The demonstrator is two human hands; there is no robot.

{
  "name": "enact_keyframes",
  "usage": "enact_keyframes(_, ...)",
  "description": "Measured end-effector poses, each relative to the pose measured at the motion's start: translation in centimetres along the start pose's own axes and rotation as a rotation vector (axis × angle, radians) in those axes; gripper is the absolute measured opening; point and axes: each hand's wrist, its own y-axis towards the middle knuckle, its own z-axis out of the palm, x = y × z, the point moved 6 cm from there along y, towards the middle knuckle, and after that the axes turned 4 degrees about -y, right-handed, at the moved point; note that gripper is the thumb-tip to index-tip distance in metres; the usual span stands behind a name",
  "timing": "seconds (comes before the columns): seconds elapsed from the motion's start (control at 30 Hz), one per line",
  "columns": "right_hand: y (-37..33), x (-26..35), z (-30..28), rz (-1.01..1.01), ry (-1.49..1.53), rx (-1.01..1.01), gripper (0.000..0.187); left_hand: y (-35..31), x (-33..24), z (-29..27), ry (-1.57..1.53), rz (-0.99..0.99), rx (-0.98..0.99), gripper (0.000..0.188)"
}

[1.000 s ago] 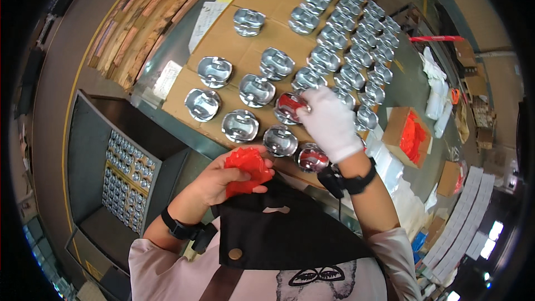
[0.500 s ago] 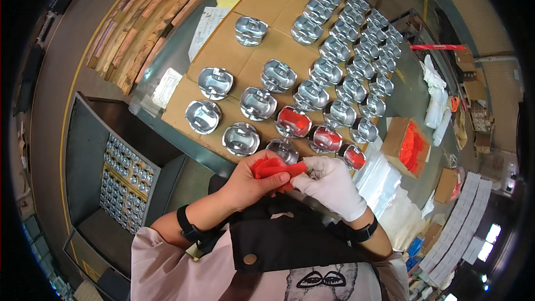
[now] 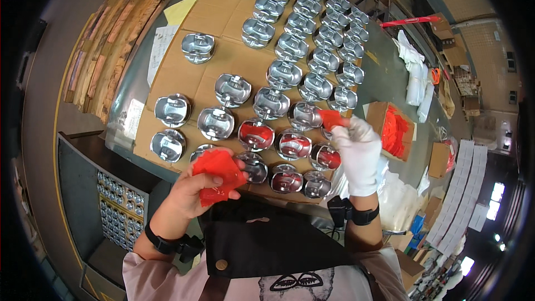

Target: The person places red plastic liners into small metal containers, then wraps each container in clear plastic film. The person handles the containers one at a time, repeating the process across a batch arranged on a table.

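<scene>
My bare left hand (image 3: 186, 194) is closed on a stack of thin red sheets (image 3: 220, 174), held over the near edge of the cardboard. My right hand (image 3: 359, 159), in a white glove, pinches a single red sheet (image 3: 332, 118) above the right side of the piston rows. Beneath that sheet a metal piston (image 3: 305, 116) shows, and another is partly hidden by the glove. Red shows inside several nearer pistons, such as this piston (image 3: 256, 135) and its neighbour piston (image 3: 294, 145). Other shiny pistons (image 3: 216, 124) stand bare in rows.
Flat cardboard (image 3: 214, 58) covers the table under the pistons. At the right stands a carton (image 3: 376, 117) of red sheets, with clear plastic bags (image 3: 398, 206) nearer me. A dark metal bin (image 3: 83, 189) holding more pistons is at lower left; wooden planks (image 3: 106, 56) lie beyond it.
My hands have separated. The right has carried one red sheet away to the right, over the pistons, while the left keeps the stack and has shifted left. The view has turned right.
</scene>
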Motion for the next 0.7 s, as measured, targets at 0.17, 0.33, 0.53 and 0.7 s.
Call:
enact_keyframes(0.17, 2.8, 0.9, -4.2, -0.252, -0.296, -0.272, 0.01, 0.8, -2.4, 1.3, 0.125, 0.091, -0.165, 0.038)
enact_keyframes(0.33, 3.8, -0.8, -4.7, -0.058, -0.118, -0.2, 0.011, 3.0, -2.5, 2.9, 0.239, 0.143, -0.195, 0.033)
enact_keyframes(0.53, 4.2, -2.1, -6.8, 0.058, -0.101, -0.285, 0.012, 5.1, -1.6, 3.5, 0.27, 0.077, -0.232, 0.032)
enact_keyframes(0.7, 4.0, -3.9, -9.6, 0.11, -0.111, -0.379, 0.011, 6.3, -1.6, 3.7, 0.302, 0.038, -0.257, 0.034)
